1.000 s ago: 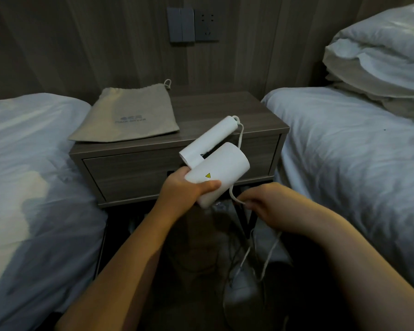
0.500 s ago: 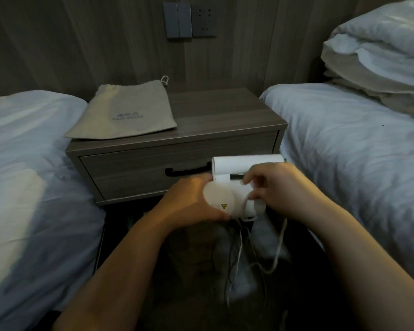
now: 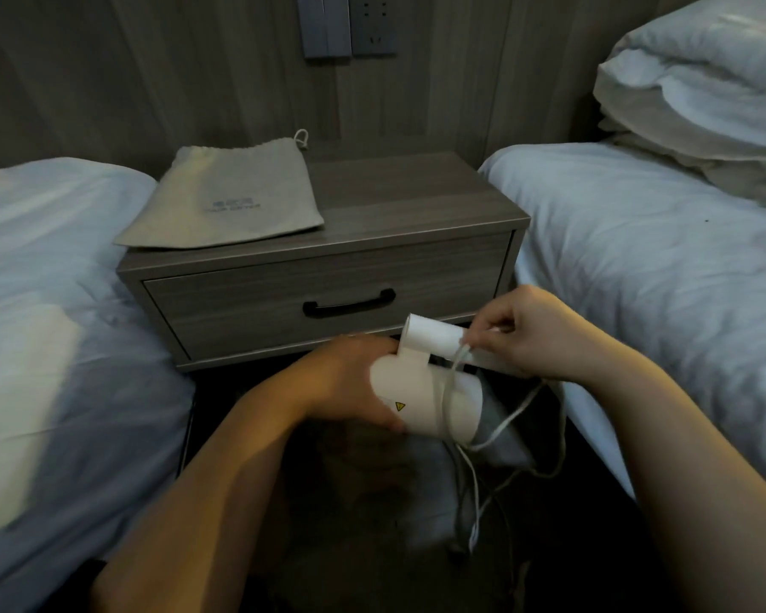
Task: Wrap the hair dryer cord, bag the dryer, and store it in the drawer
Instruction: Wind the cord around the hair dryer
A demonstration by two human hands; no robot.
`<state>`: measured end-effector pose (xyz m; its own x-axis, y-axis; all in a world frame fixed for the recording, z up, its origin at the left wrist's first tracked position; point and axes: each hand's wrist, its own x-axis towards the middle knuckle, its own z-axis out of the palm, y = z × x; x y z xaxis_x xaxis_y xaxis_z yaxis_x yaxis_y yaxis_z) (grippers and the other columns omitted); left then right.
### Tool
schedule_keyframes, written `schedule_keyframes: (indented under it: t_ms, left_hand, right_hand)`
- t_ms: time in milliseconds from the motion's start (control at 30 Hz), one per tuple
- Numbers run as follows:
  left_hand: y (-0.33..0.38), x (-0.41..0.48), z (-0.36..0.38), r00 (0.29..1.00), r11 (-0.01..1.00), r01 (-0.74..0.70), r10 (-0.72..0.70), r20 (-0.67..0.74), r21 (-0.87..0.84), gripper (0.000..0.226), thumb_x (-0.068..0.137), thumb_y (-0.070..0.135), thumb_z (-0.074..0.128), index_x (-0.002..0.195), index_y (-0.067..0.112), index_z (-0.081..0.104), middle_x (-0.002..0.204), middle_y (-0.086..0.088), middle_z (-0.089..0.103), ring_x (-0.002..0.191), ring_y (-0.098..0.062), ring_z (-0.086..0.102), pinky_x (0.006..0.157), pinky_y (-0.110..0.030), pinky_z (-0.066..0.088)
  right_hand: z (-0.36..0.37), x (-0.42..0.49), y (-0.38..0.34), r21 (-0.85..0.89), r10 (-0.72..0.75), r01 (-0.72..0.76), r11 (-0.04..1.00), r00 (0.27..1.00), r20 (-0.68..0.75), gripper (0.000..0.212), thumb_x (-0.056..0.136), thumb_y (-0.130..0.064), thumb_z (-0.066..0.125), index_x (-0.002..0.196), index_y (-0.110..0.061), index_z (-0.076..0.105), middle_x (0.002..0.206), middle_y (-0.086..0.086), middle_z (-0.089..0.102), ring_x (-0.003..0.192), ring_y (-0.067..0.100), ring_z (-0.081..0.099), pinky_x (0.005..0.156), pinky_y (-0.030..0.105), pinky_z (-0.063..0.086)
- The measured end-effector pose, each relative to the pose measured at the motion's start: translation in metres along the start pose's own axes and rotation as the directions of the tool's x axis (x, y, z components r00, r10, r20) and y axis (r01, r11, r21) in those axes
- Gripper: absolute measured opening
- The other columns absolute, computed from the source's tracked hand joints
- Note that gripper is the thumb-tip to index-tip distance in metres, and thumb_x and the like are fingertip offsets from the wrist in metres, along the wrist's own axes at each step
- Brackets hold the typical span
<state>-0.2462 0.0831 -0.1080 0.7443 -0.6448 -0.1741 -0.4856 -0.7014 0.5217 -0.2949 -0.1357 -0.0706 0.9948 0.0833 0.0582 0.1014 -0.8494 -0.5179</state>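
A white hair dryer [image 3: 430, 398] with its handle folded is held low in front of the nightstand. My left hand [image 3: 350, 382] grips the dryer's barrel from the left. My right hand [image 3: 527, 334] pinches the white cord [image 3: 454, 369] just above the handle; one turn of cord lies across the barrel, and the rest hangs in loose loops toward the floor. A beige drawstring bag [image 3: 231, 203] lies flat on the left of the nightstand top. The drawer [image 3: 257, 303] with its black handle [image 3: 349, 304] is closed.
The grey wooden nightstand [image 3: 416, 201] stands between two white beds, one bed [image 3: 41, 325] on the left and one [image 3: 659, 267] on the right with stacked pillows [image 3: 699, 90]. A switch and socket [image 3: 346, 24] are on the wall above. The floor below is dark.
The dryer has come down from in front of the nightstand top to below the drawer. My right hand rose from the hanging cord to the handle, laying cord across the barrel.
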Motion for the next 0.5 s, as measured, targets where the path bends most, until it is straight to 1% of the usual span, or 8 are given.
schedule_keyframes:
  t_ms: [33, 67, 133, 167, 233, 267, 367, 500]
  left_hand:
    - [0.000, 0.000, 0.001, 1.000, 1.000, -0.014, 0.014, 0.019, -0.009, 0.073, 0.059, 0.036, 0.085, 0.124, 0.036, 0.051, 0.121, 0.016, 0.055, 0.108, -0.007, 0.051, 0.091, -0.026, 0.044]
    - [0.001, 0.000, 0.001, 0.999, 0.999, -0.024, 0.025, 0.046, -0.026, 0.071, 0.060, 0.035, 0.085, 0.122, 0.037, 0.051, 0.117, 0.017, 0.055, 0.105, -0.005, 0.052, 0.087, -0.023, 0.044]
    - [0.001, 0.000, 0.002, 0.993, 0.997, -0.020, 0.029, 0.116, -0.080, 0.067, 0.060, 0.032, 0.085, 0.117, 0.041, 0.051, 0.109, 0.021, 0.055, 0.101, -0.002, 0.053, 0.080, -0.019, 0.045]
    - [0.001, -0.001, 0.002, 0.989, 0.995, -0.015, 0.029, 0.143, -0.102, 0.064, 0.060, 0.031, 0.084, 0.114, 0.042, 0.051, 0.106, 0.022, 0.055, 0.100, -0.002, 0.053, 0.078, -0.018, 0.046]
    - [-0.001, -0.001, 0.002, 0.984, 0.992, -0.015, 0.037, 0.174, -0.127, 0.061, 0.060, 0.030, 0.084, 0.110, 0.043, 0.052, 0.105, 0.021, 0.056, 0.099, -0.002, 0.054, 0.078, -0.019, 0.048]
    - [-0.002, -0.001, 0.002, 0.982, 0.990, -0.014, 0.040, 0.187, -0.137, 0.060, 0.061, 0.030, 0.084, 0.110, 0.042, 0.053, 0.106, 0.020, 0.057, 0.099, -0.002, 0.055, 0.080, -0.020, 0.049]
    - [-0.005, -0.002, -0.001, 0.974, 0.988, -0.015, 0.050, 0.221, -0.156, 0.058, 0.063, 0.028, 0.084, 0.111, 0.041, 0.053, 0.110, 0.017, 0.058, 0.101, -0.003, 0.055, 0.084, -0.022, 0.050]
    - [-0.011, -0.003, -0.005, 0.966, 0.986, -0.015, 0.056, 0.252, -0.163, 0.057, 0.064, 0.026, 0.083, 0.109, 0.043, 0.052, 0.109, 0.019, 0.057, 0.100, -0.002, 0.055, 0.080, -0.017, 0.048]
  right_hand:
    - [-0.003, 0.001, 0.002, 0.058, -0.034, 0.031, 0.998, 0.998, 0.045, 0.014, 0.084, -0.016, 0.065, 0.077, -0.021, 0.076, 0.065, -0.015, 0.065, 0.061, -0.006, 0.058, 0.059, 0.009, 0.040]
    - [-0.005, 0.002, 0.004, 0.102, -0.054, 0.044, 0.994, 0.995, 0.088, 0.022, 0.087, -0.009, 0.060, 0.082, -0.022, 0.076, 0.064, -0.018, 0.064, 0.059, -0.008, 0.056, 0.057, 0.005, 0.038]
    - [-0.009, 0.004, 0.011, 0.193, -0.064, 0.032, 0.981, 0.984, 0.165, 0.032, 0.089, -0.001, 0.053, 0.085, -0.024, 0.074, 0.054, -0.015, 0.061, 0.052, -0.003, 0.051, 0.053, 0.006, 0.036]
    - [-0.010, 0.006, 0.014, 0.239, -0.069, 0.022, 0.971, 0.979, 0.191, 0.032, 0.089, 0.002, 0.052, 0.086, -0.022, 0.073, 0.053, -0.012, 0.061, 0.051, 0.000, 0.049, 0.053, 0.008, 0.036]
    - [-0.011, 0.009, 0.020, 0.311, -0.055, -0.016, 0.950, 0.974, 0.219, 0.024, 0.088, 0.002, 0.055, 0.084, -0.018, 0.069, 0.052, -0.003, 0.060, 0.051, 0.008, 0.050, 0.052, 0.015, 0.040]
    - [-0.011, 0.010, 0.023, 0.341, -0.037, -0.045, 0.939, 0.973, 0.230, 0.019, 0.087, 0.000, 0.058, 0.081, -0.016, 0.067, 0.051, 0.000, 0.059, 0.047, 0.011, 0.048, 0.048, 0.018, 0.039]
    - [-0.011, 0.012, 0.029, 0.417, -0.013, -0.102, 0.903, 0.965, 0.263, 0.016, 0.083, -0.002, 0.064, 0.071, -0.012, 0.062, 0.044, 0.003, 0.053, 0.036, 0.011, 0.038, 0.038, 0.019, 0.031]
    - [-0.014, 0.014, 0.034, 0.338, 0.026, -0.113, 0.934, 0.967, 0.252, 0.014, 0.080, -0.010, 0.071, 0.069, -0.009, 0.063, 0.038, 0.000, 0.049, 0.030, 0.010, 0.035, 0.034, 0.016, 0.028]
